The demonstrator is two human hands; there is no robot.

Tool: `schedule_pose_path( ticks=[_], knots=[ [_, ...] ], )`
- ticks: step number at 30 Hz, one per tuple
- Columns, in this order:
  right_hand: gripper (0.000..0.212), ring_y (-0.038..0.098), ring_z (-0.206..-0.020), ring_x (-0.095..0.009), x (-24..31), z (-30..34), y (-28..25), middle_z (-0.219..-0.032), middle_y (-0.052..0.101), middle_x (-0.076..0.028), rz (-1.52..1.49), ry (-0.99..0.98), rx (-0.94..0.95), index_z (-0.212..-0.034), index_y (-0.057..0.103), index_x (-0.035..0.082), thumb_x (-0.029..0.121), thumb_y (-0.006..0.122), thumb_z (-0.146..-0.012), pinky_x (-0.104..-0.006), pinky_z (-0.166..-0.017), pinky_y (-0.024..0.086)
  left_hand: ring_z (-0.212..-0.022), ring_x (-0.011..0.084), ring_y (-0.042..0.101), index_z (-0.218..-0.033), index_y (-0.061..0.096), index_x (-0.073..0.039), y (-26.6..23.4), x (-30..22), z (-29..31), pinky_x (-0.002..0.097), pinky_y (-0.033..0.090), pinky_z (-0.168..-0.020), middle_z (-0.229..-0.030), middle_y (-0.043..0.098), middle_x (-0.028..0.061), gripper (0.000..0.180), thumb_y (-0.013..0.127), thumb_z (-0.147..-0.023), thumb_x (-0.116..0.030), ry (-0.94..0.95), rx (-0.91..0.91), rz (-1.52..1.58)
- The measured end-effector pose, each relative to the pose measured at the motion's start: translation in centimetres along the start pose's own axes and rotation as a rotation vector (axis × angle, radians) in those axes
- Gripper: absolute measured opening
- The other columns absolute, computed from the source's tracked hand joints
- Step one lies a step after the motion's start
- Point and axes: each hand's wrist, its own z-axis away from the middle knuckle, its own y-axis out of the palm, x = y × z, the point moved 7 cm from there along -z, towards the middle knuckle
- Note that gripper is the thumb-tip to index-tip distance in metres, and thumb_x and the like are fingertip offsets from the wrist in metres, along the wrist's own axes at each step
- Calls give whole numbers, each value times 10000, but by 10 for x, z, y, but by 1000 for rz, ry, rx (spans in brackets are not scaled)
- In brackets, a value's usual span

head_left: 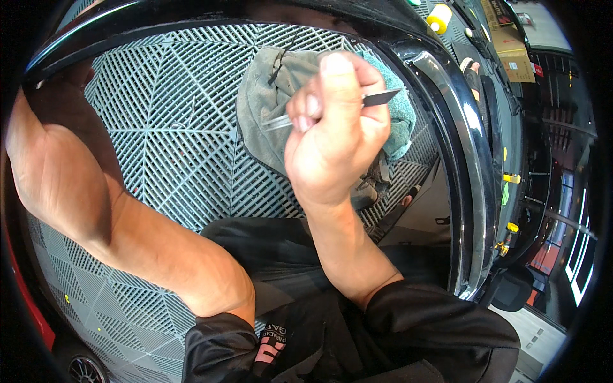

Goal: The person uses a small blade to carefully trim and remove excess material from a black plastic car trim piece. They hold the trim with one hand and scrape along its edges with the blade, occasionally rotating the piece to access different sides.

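Note:
My right hand is raised in the middle, its fingers closed around a slim snap-off knife. The dark blade sticks out on the right of the fist, and the thin silvery handle end shows on the left. Below that hand a grey cloth and a teal microfibre towel lie bunched on the slatted floor. My left hand reaches out to the far left, against or close to a glossy black car panel. Its fingers are mostly hidden at the picture's rim.
The black panel curves round the far side and down the right, with a shiny strip along it. Beyond stand a yellow bottle, cardboard boxes and a yellow-topped tool. A car wheel is at lower left.

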Motion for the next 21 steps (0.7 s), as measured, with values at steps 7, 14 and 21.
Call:
schedule_pose_path(
  ticks=[7, 14, 21],
  knots=[
    [319, 494, -708, -88, 2, 7, 8, -792, 575, -24, 377, -226, 257, -1138, 640, -66, 228, 565, -1039, -251, -643, 424, -1240, 306, 651, -1439, 533, 59, -10, 54, -11, 384, 424, -1126, -1289, 681, 262, 669, 168, -1134, -412, -107, -29, 133],
    [320, 527, -749, -156, 0, -3, 10, -844, 576, -97, 434, -368, 289, -1119, 652, -68, 219, 517, -1082, -308, -692, 449, -1243, 323, 650, -1439, 541, 49, -4, 40, -17, 415, 396, -1143, -1301, 676, 265, 678, 189, -1121, -435, -1, 18, 206],
    [285, 492, -644, -80, -3, -12, 17, -744, 574, -9, 173, -144, 435, -1030, 644, -39, 213, 524, -1087, -246, -598, 421, -1237, 311, 656, -1442, 538, 41, -3, 40, -16, 419, 390, -1158, -1273, 687, 266, 708, 172, -1122, -474, -3, 18, 224]
  ],
)
